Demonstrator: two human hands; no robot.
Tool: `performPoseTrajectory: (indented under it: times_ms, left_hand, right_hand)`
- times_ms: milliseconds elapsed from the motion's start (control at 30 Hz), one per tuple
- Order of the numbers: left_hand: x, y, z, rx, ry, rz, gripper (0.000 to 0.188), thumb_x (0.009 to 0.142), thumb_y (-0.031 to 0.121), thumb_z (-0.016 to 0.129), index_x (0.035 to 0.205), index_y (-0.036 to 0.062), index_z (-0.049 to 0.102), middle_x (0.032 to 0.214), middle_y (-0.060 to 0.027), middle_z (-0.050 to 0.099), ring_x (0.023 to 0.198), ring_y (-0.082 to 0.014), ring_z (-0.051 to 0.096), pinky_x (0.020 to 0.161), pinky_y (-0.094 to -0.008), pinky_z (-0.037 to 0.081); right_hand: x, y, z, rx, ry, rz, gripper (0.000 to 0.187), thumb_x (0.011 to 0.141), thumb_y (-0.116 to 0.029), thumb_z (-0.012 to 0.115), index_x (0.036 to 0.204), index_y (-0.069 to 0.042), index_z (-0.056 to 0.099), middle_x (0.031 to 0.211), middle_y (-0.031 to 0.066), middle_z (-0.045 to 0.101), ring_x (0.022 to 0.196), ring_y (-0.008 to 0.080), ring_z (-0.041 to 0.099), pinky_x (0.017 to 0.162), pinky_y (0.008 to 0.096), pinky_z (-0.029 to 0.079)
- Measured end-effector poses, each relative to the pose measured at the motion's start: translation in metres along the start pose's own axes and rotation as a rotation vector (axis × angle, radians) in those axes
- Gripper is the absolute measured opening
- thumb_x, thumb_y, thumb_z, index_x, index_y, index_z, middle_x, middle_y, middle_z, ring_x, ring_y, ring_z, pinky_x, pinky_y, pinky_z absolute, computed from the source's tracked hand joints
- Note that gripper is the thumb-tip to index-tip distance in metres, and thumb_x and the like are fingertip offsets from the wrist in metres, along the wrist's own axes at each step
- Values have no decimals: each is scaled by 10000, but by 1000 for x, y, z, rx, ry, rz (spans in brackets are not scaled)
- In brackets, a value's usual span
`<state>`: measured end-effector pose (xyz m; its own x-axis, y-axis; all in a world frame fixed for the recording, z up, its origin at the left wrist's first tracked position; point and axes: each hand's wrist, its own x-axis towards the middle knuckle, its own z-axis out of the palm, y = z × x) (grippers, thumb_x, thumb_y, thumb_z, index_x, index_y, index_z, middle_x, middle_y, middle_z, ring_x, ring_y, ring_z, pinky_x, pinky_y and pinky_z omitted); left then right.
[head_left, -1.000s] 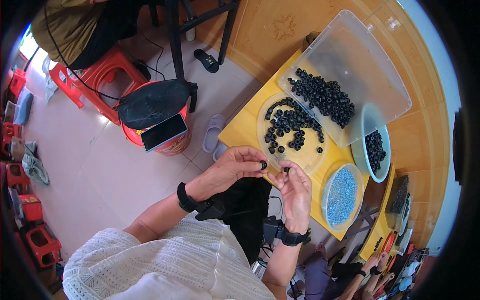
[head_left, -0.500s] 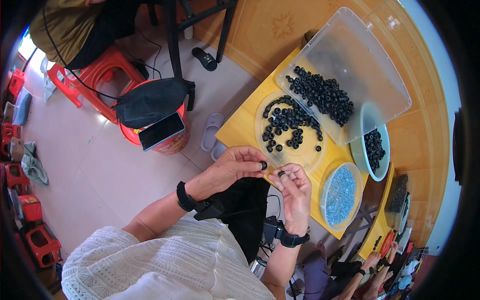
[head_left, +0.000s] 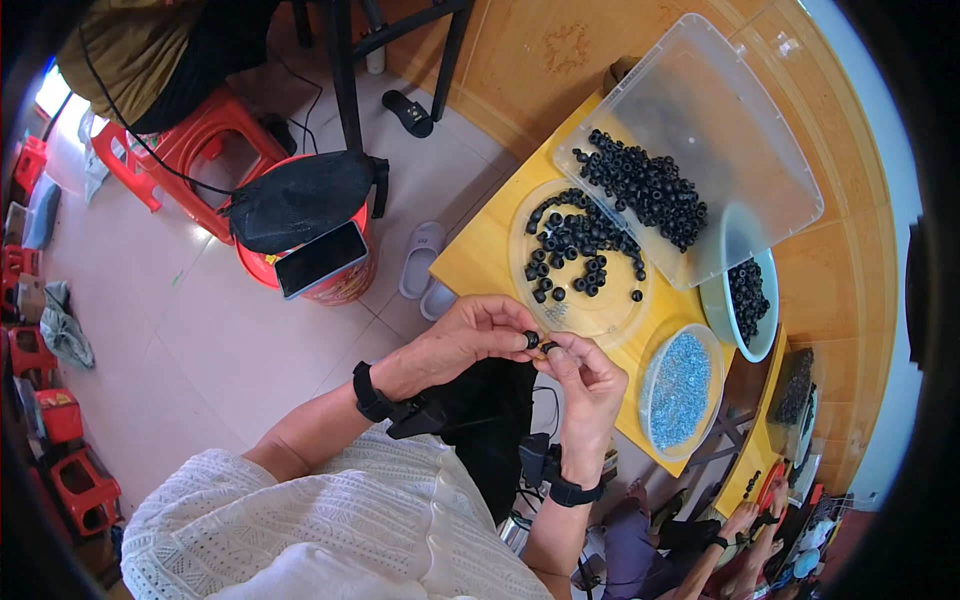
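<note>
Between thumb and fingers, my left hand (head_left: 484, 328) pinches a small black ring-shaped part (head_left: 531, 339). My right hand (head_left: 585, 368) pinches a second small black part (head_left: 549, 348), right beside the first. Whether the two parts touch, I cannot tell. Both hands are over my lap, at the near edge of the yellow table (head_left: 482, 250). Beyond them lies a round clear tray (head_left: 600, 318) with scattered black ring-shaped parts (head_left: 572, 238). A large translucent bin (head_left: 740, 130) tilts over its far side and holds a heap of the same parts (head_left: 650, 190).
To the right stand a tub of small blue-and-clear pieces (head_left: 682, 390) and a pale green bowl (head_left: 765, 320) with black parts. At left, a phone (head_left: 322, 262) and a black pouch (head_left: 300, 203) rest on a red bucket (head_left: 345, 288). Another person's hands (head_left: 742, 520) work at lower right.
My right hand has turned and brought its black part up against or close to the one in my left hand. The left hand has barely moved.
</note>
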<state>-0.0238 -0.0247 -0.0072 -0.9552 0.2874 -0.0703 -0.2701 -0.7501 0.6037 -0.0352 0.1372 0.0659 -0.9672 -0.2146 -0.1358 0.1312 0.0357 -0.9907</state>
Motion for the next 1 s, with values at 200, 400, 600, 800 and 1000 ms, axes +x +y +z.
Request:
performPoseTrajectory:
  times_ms: [200,400,600,800,1000]
  left_hand:
    - [0,-2,0,21,-31,49,183,826,8,613,1006,24,588,992,-47,619,890,-132,622,824,-283,522]
    - [-2,0,3,169,1,97,170,817,11,628,985,27,606,930,-33,635,855,-99,618,798,-236,508]
    - [-3,3,6,169,5,107,170,817,10,628,984,23,603,933,-31,636,859,-102,618,795,-238,508]
    - [-2,0,4,81,2,97,171,825,17,617,994,11,591,932,-53,640,863,-126,630,809,-256,507]
    - [-1,-2,2,79,10,100,168,824,16,620,990,11,592,924,-49,637,844,-121,630,801,-250,511]
  right_hand:
    - [-6,-4,13,-402,73,-254,147,796,68,596,938,58,630,784,109,617,672,151,618,610,239,483]
    - [-8,1,19,-562,140,-337,165,761,87,605,919,52,636,766,139,611,656,194,626,593,270,482]
    - [-10,6,24,-410,209,-306,132,791,74,595,916,62,634,788,125,621,671,162,629,599,244,505]
    - [-9,8,23,-385,230,-309,125,801,70,587,916,62,633,815,122,624,676,152,629,600,242,517]
    - [-10,3,26,-472,205,-342,150,779,80,598,919,46,639,809,131,626,687,168,631,609,248,510]
